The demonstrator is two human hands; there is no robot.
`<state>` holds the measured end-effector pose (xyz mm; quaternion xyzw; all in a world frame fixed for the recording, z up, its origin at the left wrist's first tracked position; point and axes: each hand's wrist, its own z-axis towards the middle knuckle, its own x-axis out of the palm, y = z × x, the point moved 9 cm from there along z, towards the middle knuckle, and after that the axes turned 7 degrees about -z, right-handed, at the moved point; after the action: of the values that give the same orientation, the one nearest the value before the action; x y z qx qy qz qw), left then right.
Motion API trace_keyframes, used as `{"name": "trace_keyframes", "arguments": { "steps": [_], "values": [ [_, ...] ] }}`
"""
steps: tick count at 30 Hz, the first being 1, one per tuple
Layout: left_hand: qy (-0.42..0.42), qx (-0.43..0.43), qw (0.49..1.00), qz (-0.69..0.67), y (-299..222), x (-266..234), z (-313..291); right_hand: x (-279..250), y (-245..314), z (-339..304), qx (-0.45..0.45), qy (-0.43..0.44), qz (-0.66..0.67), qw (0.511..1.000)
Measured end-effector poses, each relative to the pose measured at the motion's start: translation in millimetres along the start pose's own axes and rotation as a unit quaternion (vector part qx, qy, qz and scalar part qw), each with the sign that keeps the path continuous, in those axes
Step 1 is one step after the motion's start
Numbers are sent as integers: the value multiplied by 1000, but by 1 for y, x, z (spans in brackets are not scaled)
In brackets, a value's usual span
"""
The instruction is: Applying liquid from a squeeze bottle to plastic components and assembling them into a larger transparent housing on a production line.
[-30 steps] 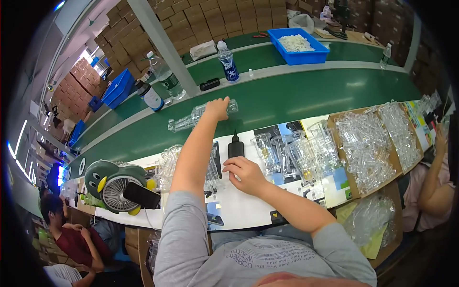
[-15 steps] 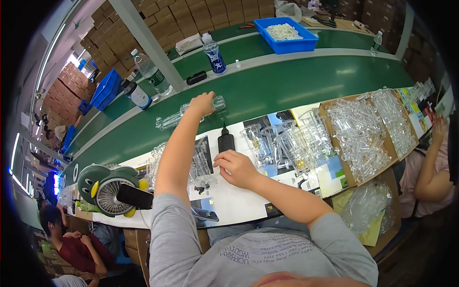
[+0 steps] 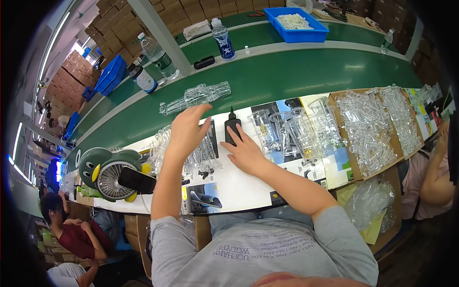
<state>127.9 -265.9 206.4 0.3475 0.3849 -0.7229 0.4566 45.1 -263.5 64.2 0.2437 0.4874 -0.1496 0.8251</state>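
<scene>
My left hand (image 3: 189, 131) hangs over the near edge of the green surface, fingers apart and nothing in them. Just beyond it, clear plastic cylindrical parts (image 3: 196, 96) lie end to end in a row on the green surface. My right hand (image 3: 245, 153) is spread, its fingertips touching the lower part of a small black squeeze bottle (image 3: 232, 125) with a pointed nozzle. The bottle's base is partly covered by those fingers. Clear plastic cups with handles (image 3: 299, 136) stand grouped right of the bottle. More clear parts (image 3: 203, 158) sit beside my left forearm, partly hidden by it.
A cardboard tray of small clear pieces (image 3: 366, 138) lies at the right. On the left is a penguin-shaped fan (image 3: 112, 179) with a dark phone-like object before it. Drink bottles (image 3: 223, 40) and a blue bin (image 3: 301, 33) stand farther back. Other people sit on both sides.
My left hand has let go of the clear parts on the green surface and drawn back toward me. My right hand has moved forward onto the black bottle. The view has shifted slightly.
</scene>
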Motion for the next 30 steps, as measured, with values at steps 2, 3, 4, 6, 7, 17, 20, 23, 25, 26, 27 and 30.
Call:
{"name": "trace_keyframes", "arguments": {
  "steps": [2,3,4,6,7,17,20,23,25,26,27,30],
  "values": [
    [-38,-60,997,-5,17,-11,-25,5,-5,-2,7,17,1,1000],
    [-78,-121,989,-8,32,-19,-40,4,-4,-1,7,16,3,1000],
    [-78,-121,989,-7,34,-18,-51,2,-2,-1,10,18,-14,1000],
    [-149,-245,956,53,54,-28,-80,2,-1,-2,18,22,-31,999],
    [-146,-244,957,49,50,-24,-85,-1,-1,0,22,1,-36,999],
    [-66,-286,940,174,55,-3,-95,16,-4,9,76,63,-129,987],
    [-26,-300,935,190,56,1,-90,6,-6,18,62,62,-195,977],
    [-27,-282,940,188,57,4,-93,13,-8,32,73,81,-210,972],
    [-43,-278,938,203,57,3,-95,16,-5,37,75,53,-188,978],
    [-36,-281,939,194,57,6,-96,19,-3,37,68,54,-188,978],
    [-30,-283,941,185,56,7,-96,18,-1,37,65,37,-176,982],
    [-50,-265,945,184,53,6,-95,12,2,38,68,10,-156,985]
  ]
}}
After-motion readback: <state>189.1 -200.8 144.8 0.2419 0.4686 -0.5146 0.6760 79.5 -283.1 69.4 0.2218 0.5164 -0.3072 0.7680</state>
